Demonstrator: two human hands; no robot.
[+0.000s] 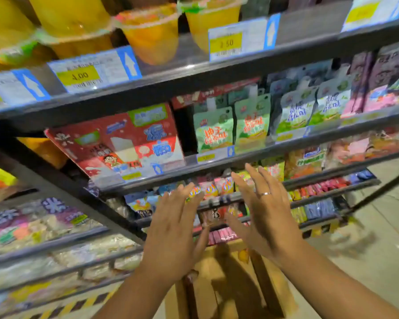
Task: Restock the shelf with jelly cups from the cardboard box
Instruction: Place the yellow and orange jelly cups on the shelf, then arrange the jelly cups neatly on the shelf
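Orange and yellow jelly cups [151,31] stand in a row on the top shelf [194,72], behind price tags. Below my arms lies the cardboard box [230,284], flaps up, on the floor by the shelving; its contents are mostly hidden. My left hand [173,233] and my right hand [263,210] hover above the box, palms facing each other, fingers spread, holding nothing. A ring sits on one finger of my right hand.
A red snack carton [124,141] and green pouches [214,130] fill the second shelf. Lower shelves [309,180] hold small wrapped sweets and packets. A second shelving unit [44,238] stands at the left. Tiled floor [378,249] spreads to the right.
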